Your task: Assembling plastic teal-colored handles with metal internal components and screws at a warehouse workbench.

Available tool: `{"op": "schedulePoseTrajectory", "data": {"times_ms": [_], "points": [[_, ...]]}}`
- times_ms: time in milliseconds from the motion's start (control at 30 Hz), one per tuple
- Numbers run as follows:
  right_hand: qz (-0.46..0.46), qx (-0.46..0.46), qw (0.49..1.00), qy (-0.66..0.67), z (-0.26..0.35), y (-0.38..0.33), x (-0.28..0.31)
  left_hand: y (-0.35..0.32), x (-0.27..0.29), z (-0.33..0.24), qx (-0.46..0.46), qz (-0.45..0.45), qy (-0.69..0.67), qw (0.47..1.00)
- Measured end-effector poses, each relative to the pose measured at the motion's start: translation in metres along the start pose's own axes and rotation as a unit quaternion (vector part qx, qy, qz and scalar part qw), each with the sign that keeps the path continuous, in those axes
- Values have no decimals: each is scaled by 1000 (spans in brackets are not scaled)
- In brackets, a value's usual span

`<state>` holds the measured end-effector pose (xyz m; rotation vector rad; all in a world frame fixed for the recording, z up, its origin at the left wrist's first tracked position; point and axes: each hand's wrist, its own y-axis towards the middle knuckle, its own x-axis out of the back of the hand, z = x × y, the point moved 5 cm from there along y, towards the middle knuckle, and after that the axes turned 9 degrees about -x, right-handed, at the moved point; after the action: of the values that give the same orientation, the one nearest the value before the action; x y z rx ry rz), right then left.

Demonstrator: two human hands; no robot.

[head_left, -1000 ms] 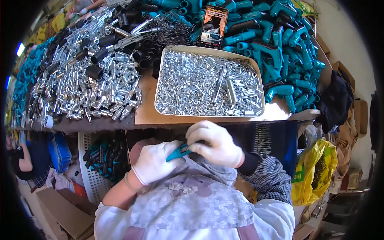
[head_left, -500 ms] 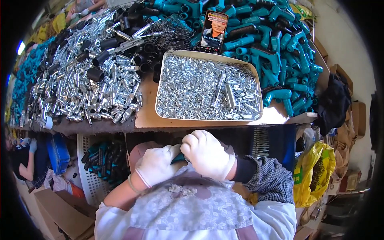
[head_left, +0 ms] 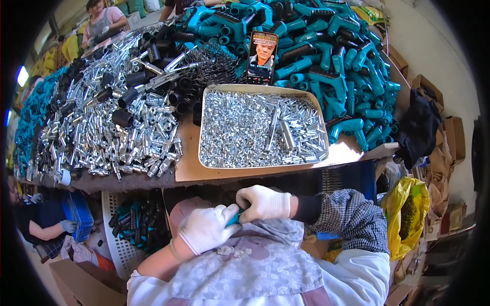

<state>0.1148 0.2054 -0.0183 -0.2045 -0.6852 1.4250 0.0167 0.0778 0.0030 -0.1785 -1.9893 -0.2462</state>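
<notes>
Where the head view looks down past the front edge of the counter (head_left: 189, 166), the gloved left hand (head_left: 208, 229) wraps a teal plastic piece (head_left: 234, 220) and the right hand (head_left: 265, 202) meets it from the other side, so both hands are together above the floral apron (head_left: 245, 270), just off that edge. Most of the piece is covered; whether the right fingers pinch it or some small part cannot be told. For good work here, the left grip should probably be firm but low, leaving the piece's end free, with the right thumb and fingertips pressing in line rather than at a slant; a slack hold would likely let it twist. Near the middle of the counter's front edge, a shallow white tray (head_left: 240, 167) carries small metal parts (head_left: 235, 132), a phone (head_left: 262, 58) upright behind it; teal pistol-shaped housings (head_left: 334, 79) heap toward the right edge, silver metal fittings (head_left: 122, 140) along the front edge's left part.
</notes>
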Motion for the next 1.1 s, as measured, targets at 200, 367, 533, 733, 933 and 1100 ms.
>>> {"op": "schedulePoseTrajectory", "data": {"times_ms": [200,367,533,733,933,1100], "points": [[-104,69,990,-61,8,-9,14,10,8,3,-12,-10,-5,1000],[-299,151,921,-197,63,-42,72,11,35,9,-49,-144,-15,988],[-468,58,796,-380,46,-12,149,7,33,5,-18,-167,-75,983],[-417,62,854,-305,41,4,149,6,29,3,-13,-189,-103,976],[-415,121,894,-120,49,-21,154,4,34,8,-24,-199,-110,974],[-295,111,948,-41,59,-26,123,6,44,5,-55,-217,-29,974]]}}
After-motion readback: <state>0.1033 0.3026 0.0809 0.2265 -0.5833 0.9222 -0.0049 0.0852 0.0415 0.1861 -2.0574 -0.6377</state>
